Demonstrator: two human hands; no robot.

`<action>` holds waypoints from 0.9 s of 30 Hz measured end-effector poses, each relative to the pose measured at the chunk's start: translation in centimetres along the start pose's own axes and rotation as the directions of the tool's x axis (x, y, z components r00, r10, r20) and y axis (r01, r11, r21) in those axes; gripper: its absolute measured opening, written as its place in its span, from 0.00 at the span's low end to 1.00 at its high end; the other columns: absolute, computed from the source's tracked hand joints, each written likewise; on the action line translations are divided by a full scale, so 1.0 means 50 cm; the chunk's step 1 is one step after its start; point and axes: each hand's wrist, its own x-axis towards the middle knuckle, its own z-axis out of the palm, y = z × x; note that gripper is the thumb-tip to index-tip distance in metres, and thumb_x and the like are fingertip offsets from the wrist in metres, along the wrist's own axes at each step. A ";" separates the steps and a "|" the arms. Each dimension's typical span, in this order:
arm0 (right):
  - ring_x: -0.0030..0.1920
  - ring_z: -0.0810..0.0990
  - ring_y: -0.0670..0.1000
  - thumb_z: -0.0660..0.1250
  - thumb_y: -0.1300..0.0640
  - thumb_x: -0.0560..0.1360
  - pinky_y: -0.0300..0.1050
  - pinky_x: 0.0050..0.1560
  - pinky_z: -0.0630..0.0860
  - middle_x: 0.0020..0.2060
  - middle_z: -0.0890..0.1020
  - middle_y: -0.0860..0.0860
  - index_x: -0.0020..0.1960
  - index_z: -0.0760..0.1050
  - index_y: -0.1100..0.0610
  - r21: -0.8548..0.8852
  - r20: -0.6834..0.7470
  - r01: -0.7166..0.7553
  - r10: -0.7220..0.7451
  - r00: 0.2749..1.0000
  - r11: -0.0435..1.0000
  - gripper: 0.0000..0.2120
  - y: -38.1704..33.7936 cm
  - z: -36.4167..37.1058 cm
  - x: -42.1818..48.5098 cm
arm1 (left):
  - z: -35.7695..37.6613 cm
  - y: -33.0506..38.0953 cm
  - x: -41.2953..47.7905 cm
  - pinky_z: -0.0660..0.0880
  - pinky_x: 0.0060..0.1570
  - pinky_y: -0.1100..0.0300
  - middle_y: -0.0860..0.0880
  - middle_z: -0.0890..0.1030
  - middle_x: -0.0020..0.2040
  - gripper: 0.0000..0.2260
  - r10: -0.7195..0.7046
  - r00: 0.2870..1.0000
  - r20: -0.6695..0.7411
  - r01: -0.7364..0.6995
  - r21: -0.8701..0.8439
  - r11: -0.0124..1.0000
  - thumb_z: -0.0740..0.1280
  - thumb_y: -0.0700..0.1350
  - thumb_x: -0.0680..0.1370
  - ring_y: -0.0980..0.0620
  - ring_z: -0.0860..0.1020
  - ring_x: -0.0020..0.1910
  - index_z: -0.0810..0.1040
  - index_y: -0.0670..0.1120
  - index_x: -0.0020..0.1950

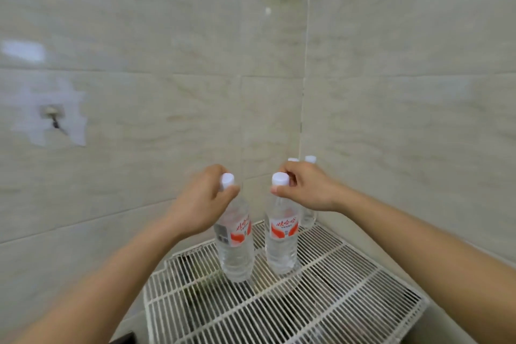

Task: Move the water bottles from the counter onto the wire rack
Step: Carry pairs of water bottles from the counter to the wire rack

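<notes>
I saw the wire rack [321, 301] filling the lower centre and lower right of the frame, its white grid tucked into a corner of pale, glossy tiled wall [139, 92]. Its front and left rims stood free, and most of the grid toward the lower right lay open; the far end ran up against the corner.

My left hand [201, 204] was clamped around the neck of the left bottle [236, 248], and my right hand [307, 190] was pinched on the neck of the right bottle [280, 246] just under its cap. Both bottles were clear ribbed plastic with white screw caps and red-and-white labels — slim cylinders, their long axes near vertical, caps up. The left one leaned slightly, its top toward the left; the right one stood almost plumb. Their bases were at the rack's grid, just beside each other without touching.

Behind my right hand, two more white caps [303, 160] showed in the corner — further bottles, mostly hidden.
</notes>
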 end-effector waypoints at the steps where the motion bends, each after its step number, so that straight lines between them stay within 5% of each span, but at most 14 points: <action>1: 0.36 0.71 0.46 0.69 0.48 0.73 0.43 0.38 0.68 0.34 0.72 0.45 0.39 0.69 0.49 -0.004 -0.002 -0.004 0.004 1.000 1.000 0.10 0.021 0.003 0.024 | 0.021 -0.008 0.022 0.64 0.33 0.62 0.51 0.75 0.43 0.10 0.004 1.000 -0.005 -0.004 0.029 1.000 0.62 0.54 0.77 0.52 0.72 0.40 0.72 0.48 0.50; 8: 0.39 0.76 0.53 0.68 0.46 0.73 0.47 0.37 0.70 0.35 0.75 0.48 0.41 0.69 0.53 -0.044 -0.009 -0.012 0.011 1.000 0.999 0.13 0.118 0.043 0.161 | 0.137 -0.053 0.136 0.60 0.43 0.61 0.43 0.75 0.58 0.15 -0.078 0.997 0.011 0.075 0.172 0.982 0.61 0.50 0.79 0.44 0.74 0.56 0.71 0.43 0.62; 15: 0.45 0.77 0.55 0.67 0.47 0.74 0.47 0.42 0.71 0.43 0.76 0.50 0.45 0.69 0.52 -0.079 0.039 -0.009 0.012 0.999 0.997 0.11 0.156 0.083 0.223 | 0.190 -0.085 0.174 0.61 0.46 0.62 0.42 0.72 0.60 0.15 -0.201 0.976 0.077 0.191 0.125 0.974 0.61 0.47 0.80 0.43 0.73 0.58 0.70 0.42 0.64; 27: 0.44 0.75 0.56 0.66 0.47 0.75 0.49 0.43 0.71 0.44 0.77 0.53 0.37 0.66 0.53 -0.166 0.124 -0.033 0.054 0.991 0.986 0.15 0.166 0.084 0.261 | 0.205 -0.107 0.210 0.63 0.49 0.61 0.47 0.70 0.60 0.13 -0.231 0.961 0.151 0.218 0.100 0.971 0.60 0.46 0.80 0.52 0.69 0.51 0.69 0.46 0.64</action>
